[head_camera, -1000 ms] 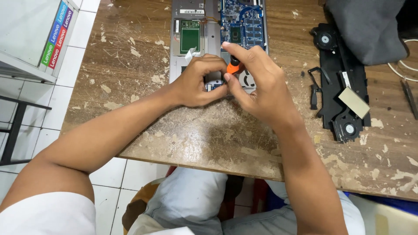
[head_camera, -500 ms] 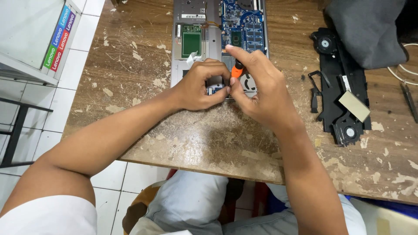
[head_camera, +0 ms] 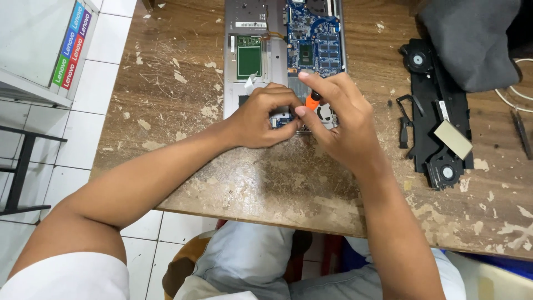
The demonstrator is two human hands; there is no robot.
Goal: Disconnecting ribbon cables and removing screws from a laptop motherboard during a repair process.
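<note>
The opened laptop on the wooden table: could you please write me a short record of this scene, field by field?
surface: worn wooden table
main thing: opened laptop, its blue circuit board bare
right hand: pinches an orange-handled screwdriver, held down onto the laptop's near edge
left hand: rests on the laptop beside the tool, fingers curled
beside it: black fan part to the right, apart from the laptop
further right: dark grey cloth

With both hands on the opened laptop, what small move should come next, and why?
Probably keep turning the orange-handled screwdriver in place. The right hand pinches it near the opened laptop front edge, while the left hand steadies there; its tip is hidden.
</note>
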